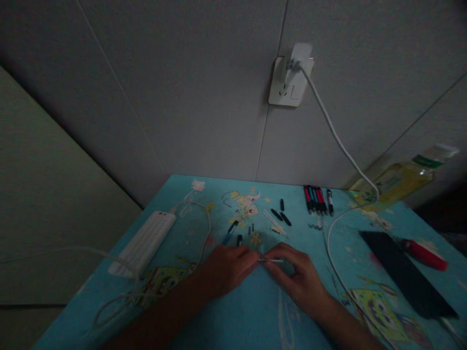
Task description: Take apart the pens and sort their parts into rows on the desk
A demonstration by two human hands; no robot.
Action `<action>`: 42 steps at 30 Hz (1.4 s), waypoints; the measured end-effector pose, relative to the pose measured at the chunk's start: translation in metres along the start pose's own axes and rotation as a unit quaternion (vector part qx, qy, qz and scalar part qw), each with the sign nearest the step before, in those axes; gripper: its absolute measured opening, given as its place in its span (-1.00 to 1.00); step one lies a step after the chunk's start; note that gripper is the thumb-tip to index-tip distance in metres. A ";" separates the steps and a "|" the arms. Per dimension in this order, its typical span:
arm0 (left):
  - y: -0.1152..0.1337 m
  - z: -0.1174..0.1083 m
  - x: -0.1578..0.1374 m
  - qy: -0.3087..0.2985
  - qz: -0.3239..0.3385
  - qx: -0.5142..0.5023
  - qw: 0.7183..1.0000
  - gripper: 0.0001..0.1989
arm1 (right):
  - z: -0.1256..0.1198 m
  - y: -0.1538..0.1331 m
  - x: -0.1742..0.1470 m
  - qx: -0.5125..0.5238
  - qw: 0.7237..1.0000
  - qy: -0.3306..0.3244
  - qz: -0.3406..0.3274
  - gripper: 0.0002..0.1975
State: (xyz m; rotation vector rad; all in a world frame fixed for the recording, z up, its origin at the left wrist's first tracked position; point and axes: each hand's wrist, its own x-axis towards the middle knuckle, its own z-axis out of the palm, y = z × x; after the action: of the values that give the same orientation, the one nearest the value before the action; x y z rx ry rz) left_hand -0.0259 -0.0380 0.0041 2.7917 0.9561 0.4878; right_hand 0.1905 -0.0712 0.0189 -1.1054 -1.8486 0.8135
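Note:
My left hand [231, 265] and my right hand [297, 274] meet over the front middle of the table, with fingers closed in a pinch. Between them runs a thin pale pen refill [270, 260], its left end in my left fingertips and my right fingers closed around its middle. Just beyond my left hand lie a blue pen barrel [229, 233] and a short dark pen part [240, 240]. Tiny springs [251, 228] rest farther back. Two or so white refills [276, 224] lie beside black rubber grips [281, 212]. My left fingertips are partly hidden.
Several red and blue pens [315, 200] lie in a row near the wall, beside a white-and-black pen [330, 202]. A power strip [144, 243] with a looping white cable is at left. On the right are a dark flat panel [404, 272], a red-handled object [425, 254] and an oil bottle [401, 182].

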 end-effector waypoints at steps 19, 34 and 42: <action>-0.004 0.018 -0.001 0.002 -0.013 0.044 0.999 -0.77 | 0.003 0.014 -0.001 -0.056 0.995 -0.043 0.071 -0.82; -0.001 0.000 0.003 -0.019 -0.099 0.055 0.993 -0.76 | -0.011 0.034 0.009 -0.189 0.979 0.061 0.037 -0.78; -0.011 0.006 0.003 -0.029 -0.139 0.041 0.989 -0.79 | -0.013 0.060 0.018 -0.376 0.923 0.069 0.054 -0.81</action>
State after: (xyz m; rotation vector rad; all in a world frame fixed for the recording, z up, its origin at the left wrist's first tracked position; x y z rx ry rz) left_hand -0.0278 -0.0272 -0.0031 2.6617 1.3531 0.3323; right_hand 0.2191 -0.0291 -0.0191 -1.6920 -2.0375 0.0391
